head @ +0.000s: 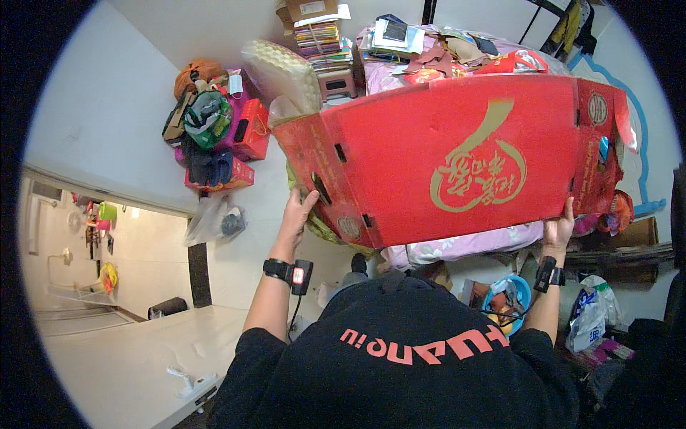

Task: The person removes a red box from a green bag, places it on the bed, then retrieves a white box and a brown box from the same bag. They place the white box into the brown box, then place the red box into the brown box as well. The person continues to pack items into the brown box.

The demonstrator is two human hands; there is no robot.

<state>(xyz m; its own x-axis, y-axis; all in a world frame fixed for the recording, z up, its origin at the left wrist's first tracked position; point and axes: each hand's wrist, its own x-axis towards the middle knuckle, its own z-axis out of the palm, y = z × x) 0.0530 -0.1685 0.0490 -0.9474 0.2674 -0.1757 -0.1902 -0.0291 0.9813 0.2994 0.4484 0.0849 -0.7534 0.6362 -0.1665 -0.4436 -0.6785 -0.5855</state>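
Note:
A large, flattened red cardboard box (pixel 396 161) with gold characters and black slots spans the middle of the view, held up before me. At its left end, my left hand (pixel 299 214) grips the lower edge, the thumb on the face beside a cut-out handle hole. My right hand (pixel 558 228) holds the bottom edge near the right fold, its palm under the cardboard. Behind the box lies a bed with a pink floral cover (pixel 474 244). The far right end of the cardboard looks bent and torn.
Bundled papers and books (pixel 321 43) rise on a stool (pixel 337 84). Bags and red boxes (pixel 252 128) are heaped along the left wall, near a doorway. A blue basin (pixel 521 289) and plastic bags (pixel 587 316) stand at the lower right. An open door (pixel 139 359) is at the lower left.

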